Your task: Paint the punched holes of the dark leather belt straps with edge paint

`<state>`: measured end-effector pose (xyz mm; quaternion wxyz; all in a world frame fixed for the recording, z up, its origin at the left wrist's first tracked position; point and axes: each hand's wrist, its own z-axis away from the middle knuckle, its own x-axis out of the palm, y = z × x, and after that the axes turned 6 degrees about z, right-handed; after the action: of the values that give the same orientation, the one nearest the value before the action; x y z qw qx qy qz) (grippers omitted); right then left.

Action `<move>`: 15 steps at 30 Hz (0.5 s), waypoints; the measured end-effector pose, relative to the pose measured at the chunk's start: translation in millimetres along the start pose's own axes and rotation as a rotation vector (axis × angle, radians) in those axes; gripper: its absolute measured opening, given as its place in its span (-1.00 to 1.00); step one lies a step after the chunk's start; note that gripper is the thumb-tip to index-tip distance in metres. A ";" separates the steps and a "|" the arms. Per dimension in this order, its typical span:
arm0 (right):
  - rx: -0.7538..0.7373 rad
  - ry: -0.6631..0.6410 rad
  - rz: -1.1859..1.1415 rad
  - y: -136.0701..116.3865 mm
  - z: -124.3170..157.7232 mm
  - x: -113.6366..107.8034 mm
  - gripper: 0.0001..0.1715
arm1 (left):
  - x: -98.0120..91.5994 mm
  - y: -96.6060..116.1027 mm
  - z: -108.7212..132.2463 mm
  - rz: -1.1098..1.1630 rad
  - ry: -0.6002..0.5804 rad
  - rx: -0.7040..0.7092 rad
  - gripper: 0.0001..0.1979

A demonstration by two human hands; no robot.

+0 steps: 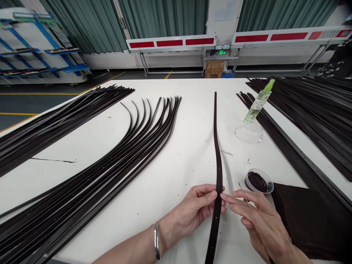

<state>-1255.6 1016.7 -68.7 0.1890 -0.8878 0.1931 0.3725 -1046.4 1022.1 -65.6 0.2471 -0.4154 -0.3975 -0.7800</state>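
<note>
Black strap [219, 165] pinched in left hand [191, 209] looks part-done, right hand [262, 220] clasping slim rod [244, 194], progress on strap bundles [68, 119] unclear.

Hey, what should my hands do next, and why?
Perhaps have the right hand rub the edge of the dark strip with its extended fingertip: the left hand pinches the strip, that fingertip is at its edge, and the thin stick between the fingers points away.

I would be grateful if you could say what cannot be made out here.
In the head view:
Held strap: near end, cut off by the bottom edge.
Left hand: parts of its fingers, hidden behind the strap.
Thin tool: its lower end, too fine among the right hand's fingers.
Bottle: label print, too small.
</note>
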 end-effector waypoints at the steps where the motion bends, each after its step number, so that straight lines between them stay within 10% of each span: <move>1: -0.010 -0.016 0.015 1.5 1.0 0.6 -0.66 | -0.8 -0.4 -0.5 0.002 -0.001 -0.002 -0.80; 9: 0.037 -0.001 0.067 2.3 -2.5 1.9 -0.66 | 2.9 2.0 0.6 -0.044 -0.050 -0.031 -0.81; 15: 0.464 0.305 0.156 22.5 58.4 -37.0 -0.64 | 5.7 4.3 4.2 -0.070 0.004 -0.018 -0.81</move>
<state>-1324.9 1033.0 -83.9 0.3267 -0.8489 0.3673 0.1941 -1044.5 1022.8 -57.5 0.2168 -0.4020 -0.4044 -0.7924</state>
